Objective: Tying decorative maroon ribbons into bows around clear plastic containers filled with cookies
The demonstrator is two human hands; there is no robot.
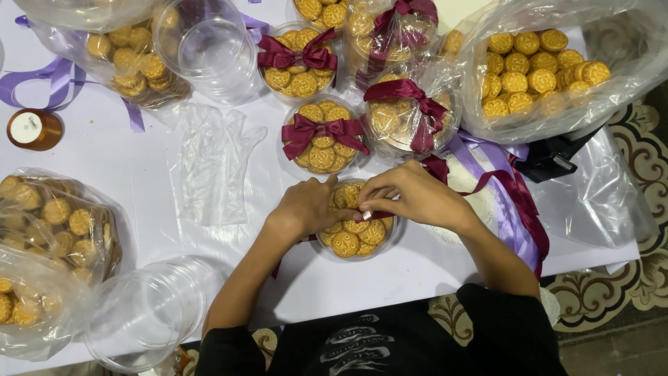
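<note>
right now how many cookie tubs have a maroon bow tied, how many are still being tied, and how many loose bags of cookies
Tubs with finished maroon bow: 4
Tub being tied under both hands: 1
Loose bags of cookies: 3
Total: 8

One head-worn camera looks steeply down, close above the white table [104, 160].

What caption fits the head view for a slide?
Both hands, left hand and right hand, tie maroon ribbon over a cookie tub.
</note>
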